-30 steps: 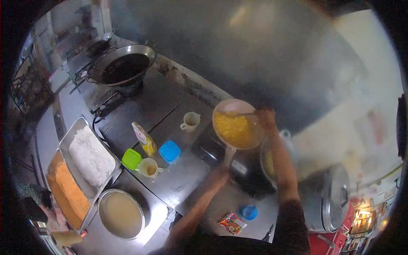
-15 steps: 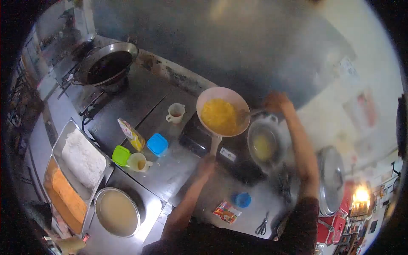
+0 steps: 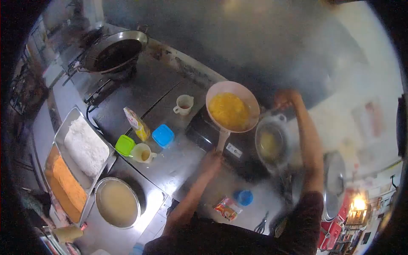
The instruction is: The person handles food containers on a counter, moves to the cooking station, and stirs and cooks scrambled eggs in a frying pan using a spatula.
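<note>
A light pink frying pan (image 3: 214,90) sits on a black stove (image 3: 203,135), with yellow, egg-like food (image 3: 229,108) spread inside it. My left hand (image 3: 211,162) is closed around the pan's handle. Beyond the pan's right side, my right hand (image 3: 286,98) is closed on the grey handle of a cooking utensil (image 3: 267,112). This handle points toward the pan's right rim; its working end is blurred, and I cannot tell its kind. Below my right hand stands a metal pot (image 3: 259,146) with something yellowish in it, hazy with steam.
Left of the stove are measuring cups (image 3: 184,105), a blue-lidded container (image 3: 163,136), a green lid (image 3: 125,145) and a yellow packet (image 3: 137,124). Flour trays (image 3: 79,108), a batter bowl (image 3: 98,191) and a wok (image 3: 142,39) lie farther left. Scissors (image 3: 261,226) lie in front.
The whole view has shifted, so most things appear farther right and higher. The utensil's end has drawn from the food toward the pan's right rim. Both hands keep their holds.
</note>
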Demonstrator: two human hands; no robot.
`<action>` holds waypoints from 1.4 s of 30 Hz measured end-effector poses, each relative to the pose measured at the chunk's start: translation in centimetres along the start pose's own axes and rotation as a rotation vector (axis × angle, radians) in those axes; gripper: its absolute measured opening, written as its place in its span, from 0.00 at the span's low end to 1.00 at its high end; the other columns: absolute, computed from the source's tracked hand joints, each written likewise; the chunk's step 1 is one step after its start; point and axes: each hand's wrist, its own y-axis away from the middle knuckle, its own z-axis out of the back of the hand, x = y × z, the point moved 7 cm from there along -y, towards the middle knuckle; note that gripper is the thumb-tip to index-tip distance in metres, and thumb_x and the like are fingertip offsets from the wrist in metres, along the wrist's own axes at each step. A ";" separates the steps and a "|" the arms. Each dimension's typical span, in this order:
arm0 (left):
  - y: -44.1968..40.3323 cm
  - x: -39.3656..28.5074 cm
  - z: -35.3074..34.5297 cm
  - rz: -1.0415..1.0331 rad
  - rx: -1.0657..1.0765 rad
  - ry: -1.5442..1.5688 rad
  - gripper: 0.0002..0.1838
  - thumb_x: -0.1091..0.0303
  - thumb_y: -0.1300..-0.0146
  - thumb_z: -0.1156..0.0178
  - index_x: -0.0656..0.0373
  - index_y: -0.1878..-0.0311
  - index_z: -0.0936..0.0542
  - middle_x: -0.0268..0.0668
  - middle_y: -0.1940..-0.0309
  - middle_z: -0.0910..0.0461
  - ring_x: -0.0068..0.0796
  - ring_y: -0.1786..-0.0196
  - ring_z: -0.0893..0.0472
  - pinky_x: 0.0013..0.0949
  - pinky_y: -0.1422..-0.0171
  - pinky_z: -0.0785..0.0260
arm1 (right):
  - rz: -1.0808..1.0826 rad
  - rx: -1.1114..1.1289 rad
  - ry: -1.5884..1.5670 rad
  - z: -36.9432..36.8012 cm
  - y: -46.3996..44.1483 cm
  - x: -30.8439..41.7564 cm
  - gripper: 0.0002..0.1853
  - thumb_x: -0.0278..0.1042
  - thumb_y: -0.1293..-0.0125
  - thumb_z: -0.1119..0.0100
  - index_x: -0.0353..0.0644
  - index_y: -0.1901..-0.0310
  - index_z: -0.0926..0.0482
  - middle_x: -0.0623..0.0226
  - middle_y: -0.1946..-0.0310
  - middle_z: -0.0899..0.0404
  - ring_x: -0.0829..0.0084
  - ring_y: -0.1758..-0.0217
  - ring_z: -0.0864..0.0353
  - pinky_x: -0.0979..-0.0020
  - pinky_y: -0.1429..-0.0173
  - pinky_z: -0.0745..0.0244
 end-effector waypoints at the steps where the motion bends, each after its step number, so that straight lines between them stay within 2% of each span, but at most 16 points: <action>1: 0.0 0.1 0.1 0.000 -0.007 0.002 0.20 0.55 0.27 0.47 0.62 0.45 0.21 0.39 0.65 0.17 0.37 0.60 0.17 0.42 0.54 0.27 | 0.008 -0.036 0.016 -0.6 0.3 -0.8 0.14 0.42 0.29 0.47 0.42 0.52 0.19 0.63 0.64 0.14 0.63 0.65 0.13 0.63 0.64 0.16; 3: 0.1 1.2 -1.1 -0.004 0.081 0.283 0.19 0.56 0.26 0.48 0.62 0.46 0.22 0.44 0.62 0.17 0.41 0.58 0.17 0.45 0.51 0.27 | 0.045 -0.117 0.081 -2.4 1.4 -1.8 0.14 0.42 0.29 0.46 0.42 0.52 0.19 0.62 0.63 0.14 0.62 0.64 0.13 0.62 0.64 0.16; 4: -2.4 3.7 -3.5 -0.338 0.041 -0.008 0.18 0.57 0.26 0.49 0.63 0.46 0.22 0.44 0.62 0.17 0.41 0.58 0.18 0.45 0.52 0.27 | 0.074 -0.165 0.107 -3.7 2.1 -2.0 0.14 0.42 0.29 0.46 0.42 0.52 0.19 0.62 0.63 0.14 0.62 0.64 0.13 0.62 0.63 0.17; 6: -5.2 9.2 -8.1 -0.931 -0.494 -0.786 0.18 0.59 0.26 0.49 0.63 0.47 0.22 0.46 0.61 0.17 0.41 0.59 0.18 0.45 0.52 0.27 | 0.139 -0.270 0.174 -6.6 3.5 -2.0 0.14 0.42 0.29 0.46 0.42 0.51 0.20 0.61 0.63 0.14 0.62 0.63 0.13 0.61 0.63 0.17; 8: -3.6 4.6 -4.5 -0.400 0.119 0.049 0.17 0.60 0.27 0.49 0.62 0.48 0.21 0.46 0.61 0.18 0.40 0.59 0.19 0.45 0.53 0.27 | 0.204 -0.373 0.224 -9.9 4.8 -1.6 0.15 0.42 0.29 0.46 0.42 0.51 0.20 0.61 0.62 0.15 0.61 0.63 0.14 0.61 0.62 0.17; 9: -1.7 2.3 -2.4 -0.073 0.187 0.363 0.16 0.60 0.27 0.49 0.62 0.48 0.21 0.45 0.62 0.18 0.40 0.59 0.19 0.45 0.54 0.27 | 0.233 -0.421 0.243 -11.6 5.6 -1.1 0.15 0.42 0.29 0.46 0.42 0.51 0.20 0.60 0.62 0.15 0.61 0.63 0.14 0.61 0.62 0.17; 18: -1.2 2.8 -1.6 -0.272 0.090 0.252 0.11 0.65 0.33 0.46 0.62 0.55 0.22 0.42 0.61 0.20 0.43 0.59 0.21 0.45 0.57 0.28 | 0.422 -0.738 0.276 -21.8 5.9 3.1 0.16 0.43 0.30 0.46 0.41 0.49 0.21 0.58 0.60 0.15 0.59 0.60 0.14 0.59 0.59 0.18; 22: -4.1 7.1 -3.1 -0.545 0.047 0.003 0.10 0.68 0.36 0.46 0.62 0.55 0.22 0.45 0.56 0.21 0.48 0.57 0.22 0.46 0.52 0.28 | 0.430 -0.694 0.331 -20.5 5.8 2.8 0.16 0.43 0.30 0.46 0.41 0.48 0.21 0.57 0.59 0.15 0.58 0.59 0.15 0.58 0.58 0.19; 25: -3.0 5.2 -2.8 -0.679 0.062 0.108 0.10 0.68 0.35 0.47 0.63 0.56 0.23 0.46 0.57 0.21 0.48 0.55 0.21 0.47 0.49 0.29 | 0.407 -0.586 0.392 -17.9 8.6 2.6 0.17 0.43 0.30 0.46 0.41 0.48 0.21 0.56 0.59 0.16 0.57 0.58 0.15 0.57 0.57 0.19; 26: -3.5 4.2 -3.7 -0.696 0.014 -0.240 0.11 0.66 0.33 0.48 0.62 0.55 0.23 0.47 0.57 0.21 0.47 0.54 0.21 0.48 0.49 0.29 | 0.397 -0.554 0.414 -16.9 10.1 2.8 0.17 0.43 0.31 0.46 0.41 0.48 0.22 0.56 0.59 0.16 0.57 0.58 0.15 0.57 0.56 0.19; 27: -3.8 3.9 -4.5 -0.689 -0.032 -0.589 0.12 0.65 0.31 0.48 0.62 0.54 0.22 0.48 0.58 0.21 0.47 0.54 0.21 0.48 0.48 0.29 | 0.386 -0.521 0.428 -15.9 11.6 3.0 0.17 0.43 0.31 0.46 0.41 0.48 0.22 0.55 0.58 0.16 0.56 0.58 0.15 0.57 0.56 0.20; 31: -2.6 2.7 -3.3 -0.473 0.036 -0.341 0.13 0.63 0.29 0.49 0.62 0.51 0.22 0.49 0.58 0.20 0.48 0.53 0.20 0.47 0.48 0.28 | 0.344 -0.471 0.461 -15.7 16.2 4.0 0.18 0.43 0.31 0.46 0.41 0.47 0.22 0.54 0.58 0.16 0.55 0.57 0.15 0.56 0.55 0.20; 33: 1.6 -1.7 -0.1 -0.084 0.101 0.331 0.16 0.60 0.28 0.49 0.63 0.49 0.23 0.45 0.62 0.20 0.44 0.57 0.20 0.45 0.50 0.28 | 0.340 -0.494 0.465 -18.2 16.7 4.3 0.18 0.43 0.31 0.45 0.41 0.47 0.22 0.54 0.57 0.16 0.55 0.56 0.16 0.55 0.54 0.20; 37: -2.2 2.6 -2.5 -0.277 0.025 0.035 0.16 0.59 0.29 0.47 0.63 0.48 0.24 0.41 0.64 0.21 0.39 0.59 0.21 0.45 0.53 0.29 | 0.432 -0.616 0.431 -23.8 13.3 4.8 0.19 0.43 0.31 0.45 0.40 0.46 0.23 0.52 0.56 0.16 0.54 0.55 0.16 0.54 0.53 0.21; 39: -3.0 4.7 -3.4 -0.154 0.077 0.349 0.16 0.59 0.29 0.46 0.62 0.50 0.24 0.38 0.65 0.21 0.36 0.60 0.22 0.46 0.55 0.29 | 0.481 -0.680 0.409 -25.1 10.5 4.7 0.19 0.43 0.32 0.45 0.40 0.45 0.23 0.52 0.56 0.17 0.53 0.55 0.16 0.54 0.52 0.21; 42: -0.8 2.6 -2.4 -0.006 0.140 0.419 0.14 0.60 0.30 0.45 0.62 0.52 0.24 0.40 0.64 0.21 0.39 0.59 0.21 0.45 0.55 0.28 | 0.480 -0.687 0.425 -24.2 9.2 5.1 0.19 0.43 0.32 0.45 0.40 0.45 0.23 0.51 0.55 0.17 0.53 0.54 0.16 0.53 0.51 0.22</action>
